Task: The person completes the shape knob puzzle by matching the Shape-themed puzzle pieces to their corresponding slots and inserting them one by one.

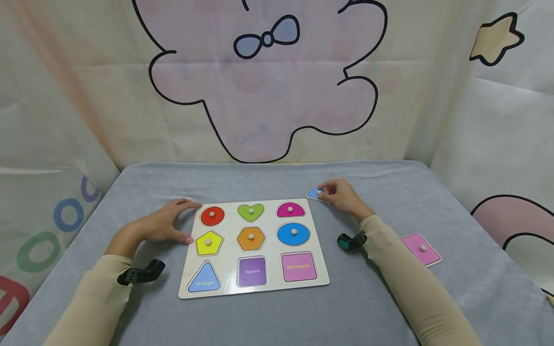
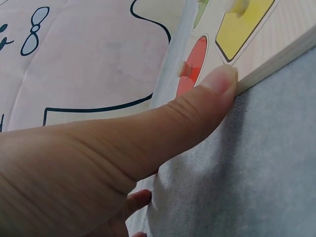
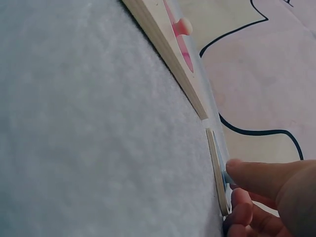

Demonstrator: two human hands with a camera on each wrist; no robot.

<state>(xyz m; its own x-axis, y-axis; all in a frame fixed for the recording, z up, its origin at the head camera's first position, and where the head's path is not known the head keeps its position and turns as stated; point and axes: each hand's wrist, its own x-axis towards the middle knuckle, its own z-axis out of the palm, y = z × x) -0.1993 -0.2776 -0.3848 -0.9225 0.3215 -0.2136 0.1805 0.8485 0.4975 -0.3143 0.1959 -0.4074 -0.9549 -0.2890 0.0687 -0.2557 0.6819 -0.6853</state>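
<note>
A wooden shape puzzle board (image 1: 227,294) lies flat on the table. My left hand (image 1: 162,223) rests at its left side, fingers fairly straight, with the thumb (image 2: 222,81) touching the board's edge near the yellow pentagon (image 1: 209,243). Just beyond the board's far right corner, my right hand (image 1: 344,196) pinches the peg of a blue triangle piece (image 1: 312,193). That piece (image 3: 217,170) appears to lie on or very near the cloth in the right wrist view. A pink rectangle piece (image 1: 415,245) with a peg lies right of the right forearm.
Pegged pieces fill the board's two far rows, including a red circle (image 1: 212,216) and blue oval (image 1: 293,234). The near row shows labelled peg-free spaces: Triangle (image 1: 205,278), Square (image 1: 252,278), Rectangular (image 1: 298,274). Grey cloth covers the table (image 1: 277,322); printed curtains hang behind.
</note>
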